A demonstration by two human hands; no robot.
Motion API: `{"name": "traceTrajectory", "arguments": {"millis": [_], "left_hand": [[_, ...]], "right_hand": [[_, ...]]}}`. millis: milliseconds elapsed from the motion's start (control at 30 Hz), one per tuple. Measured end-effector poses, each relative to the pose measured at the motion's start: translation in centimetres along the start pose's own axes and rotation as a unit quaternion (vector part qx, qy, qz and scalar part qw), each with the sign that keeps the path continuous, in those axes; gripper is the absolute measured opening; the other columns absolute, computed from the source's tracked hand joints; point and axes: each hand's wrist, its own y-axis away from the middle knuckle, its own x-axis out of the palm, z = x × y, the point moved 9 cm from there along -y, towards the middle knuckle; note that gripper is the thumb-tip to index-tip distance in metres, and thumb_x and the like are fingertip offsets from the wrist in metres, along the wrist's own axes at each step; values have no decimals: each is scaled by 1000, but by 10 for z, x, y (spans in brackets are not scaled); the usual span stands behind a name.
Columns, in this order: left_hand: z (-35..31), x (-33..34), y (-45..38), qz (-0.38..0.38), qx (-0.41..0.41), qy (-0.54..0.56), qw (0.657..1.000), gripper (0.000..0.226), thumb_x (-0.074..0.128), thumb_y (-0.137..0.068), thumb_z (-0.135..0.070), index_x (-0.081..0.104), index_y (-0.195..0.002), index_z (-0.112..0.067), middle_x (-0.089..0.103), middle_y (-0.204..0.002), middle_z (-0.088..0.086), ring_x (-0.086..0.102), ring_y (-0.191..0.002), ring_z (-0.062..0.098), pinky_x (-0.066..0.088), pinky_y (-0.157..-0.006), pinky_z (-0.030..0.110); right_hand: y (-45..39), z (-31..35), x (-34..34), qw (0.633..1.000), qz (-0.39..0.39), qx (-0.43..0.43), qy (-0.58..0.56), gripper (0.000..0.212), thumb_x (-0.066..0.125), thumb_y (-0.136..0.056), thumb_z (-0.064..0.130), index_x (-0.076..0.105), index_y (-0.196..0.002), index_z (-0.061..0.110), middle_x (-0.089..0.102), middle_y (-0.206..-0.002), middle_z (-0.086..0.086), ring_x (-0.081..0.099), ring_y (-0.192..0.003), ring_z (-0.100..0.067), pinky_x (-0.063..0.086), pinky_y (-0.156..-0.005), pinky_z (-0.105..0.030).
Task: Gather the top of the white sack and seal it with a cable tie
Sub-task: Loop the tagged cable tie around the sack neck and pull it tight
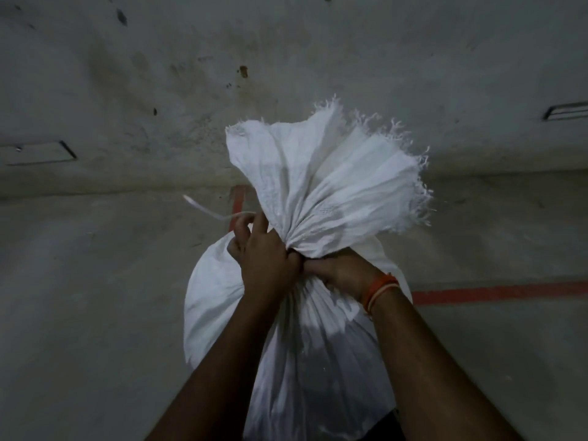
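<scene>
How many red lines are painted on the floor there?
2. One red line runs across the floor at the right, beside the white sack. A second, short red line shows just left of the sack's gathered top; the sack may hide more.

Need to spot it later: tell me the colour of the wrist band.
Orange, on the right wrist; the wrist band shows in the head view.
</scene>
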Motion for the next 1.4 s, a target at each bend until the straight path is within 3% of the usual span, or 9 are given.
{"name": "traceTrajectory", "arguments": {"millis": [167, 367, 433, 567, 867, 967, 1100, 1300, 1400], "left_hand": [[8, -3, 4, 37, -47, -30, 998, 47, 47, -68, -38, 70, -107, -26, 64, -127, -4, 36, -143, 31, 25, -110, 57], [35, 17, 22, 250, -110, 72, 959, 95, 61, -71, -79, 45, -142, -17, 69, -125, 5, 66, -114, 26, 53, -95, 39], [40, 11, 30, 269, -85, 38, 959, 66, 72, -79, -64, 60, -124, -17, 73, -108, 1, 68, -100, 20, 50, -81, 25], [52, -12, 43, 214, -78, 0, 974, 29, 62, -97, -33, 71, -122, -22, 76, -109, 1, 69, -99, 17, 49, -85, 24], [63, -29, 76, 107, -191, 24, 976, 15, 61, -93, -35, 68, -88, -23, 72, -81, -6, 65, -77, 12, 47, -67, 27], [74, -9, 95, 125, -288, 156, 936, 17, 65, -92, -34, 64, -85, -18, 73, -77, 1, 71, -71, 18, 57, -69, 35], [49, 22, 107, 178, -387, 445, 787, 18, 58, -101, -12, 58, -87, -1, 72, -78, 13, 57, -50, 17, 44, -43, 24], [38, 25, 90, 142, -368, 500, 771, 41, 44, -108, -20, 59, -113, 18, 65, -52, -5, 46, -35, 1, 33, -36, 15], [36, 24, 91, 110, -371, 546, 743, 41, 40, -109, -24, 57, -117, 12, 70, -73, 2, 54, -45, 2, 38, -41, 14]], "right_hand": [[-3, -4, 7, 977, -68, -60, 191, 38, 79, -70, 25, 73, -105, 12, 75, -97, -8, 70, -91, -22, 57, -81, -35], [-5, -23, 2, 971, -157, -33, 178, 29, 70, -82, 17, 74, -109, 4, 73, -110, -19, 67, -107, -33, 52, -92, -34], [-6, -27, 2, 972, -154, -19, 175, 25, 70, -86, 20, 75, -105, 6, 75, -105, -17, 68, -104, -32, 53, -89, -34], [-4, -24, 3, 976, -148, -27, 159, 29, 68, -90, 29, 73, -114, 13, 75, -109, -11, 68, -106, -26, 51, -92, -30], [11, -24, 2, 965, -199, -17, 168, 25, 70, -86, 38, 76, -93, 16, 76, -85, -5, 72, -85, -22, 55, -76, -30], [17, -21, 2, 961, -221, -13, 164, 29, 74, -83, 37, 73, -100, 13, 76, -91, -5, 71, -87, -21, 57, -80, -35], [22, -22, 2, 968, -219, 6, 126, 31, 77, -82, 23, 67, -107, 9, 72, -95, -2, 65, -88, -14, 50, -82, -24], [33, -27, 0, 982, -169, 42, 73, 39, 72, -79, 7, 70, -117, 13, 71, -98, 3, 68, -99, -18, 51, -92, -28], [45, -30, 5, 989, -132, 46, -39, 42, 68, -83, 0, 68, -121, 17, 73, -102, 3, 70, -93, -10, 55, -81, -22]]}}
